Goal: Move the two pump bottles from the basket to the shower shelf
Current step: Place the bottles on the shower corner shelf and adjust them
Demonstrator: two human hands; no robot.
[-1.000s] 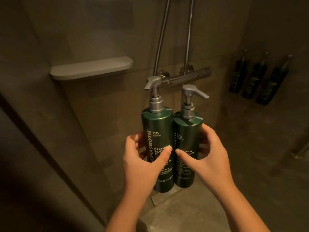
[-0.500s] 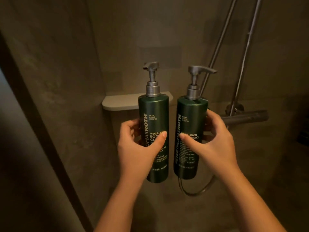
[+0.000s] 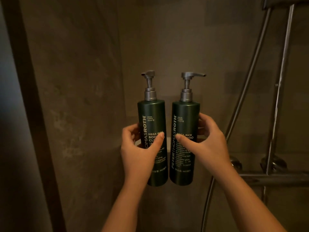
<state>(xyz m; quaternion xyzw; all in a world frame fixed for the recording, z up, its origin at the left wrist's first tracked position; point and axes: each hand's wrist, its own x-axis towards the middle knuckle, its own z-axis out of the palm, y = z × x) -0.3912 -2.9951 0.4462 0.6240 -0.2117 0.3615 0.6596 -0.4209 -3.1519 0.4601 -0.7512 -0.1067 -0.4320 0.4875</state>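
Observation:
Two dark green pump bottles with grey pumps are held upright, side by side, in front of the shower corner. My left hand point(image 3: 140, 151) grips the body cleanser bottle point(image 3: 153, 114) around its middle. My right hand point(image 3: 207, 148) grips the shampoo bottle point(image 3: 185, 114) the same way. A narrow gap separates the two bottles. The pale shower shelf point(image 3: 167, 143) shows only as a sliver between and behind the bottles, about level with my fingers; most of it is hidden. The basket is not in view.
Dark stone-look walls meet in a corner behind the bottles. At the right run the chrome riser rail point(image 3: 280, 84), the shower hose point(image 3: 247, 84) and the horizontal mixer bar point(image 3: 274, 179). A dark frame edge point(image 3: 31, 114) runs down the left side.
Both bottles have risen and moved toward the corner, and now cover most of the shelf. My view has swung left and up, so the mixer bar sits at the far right.

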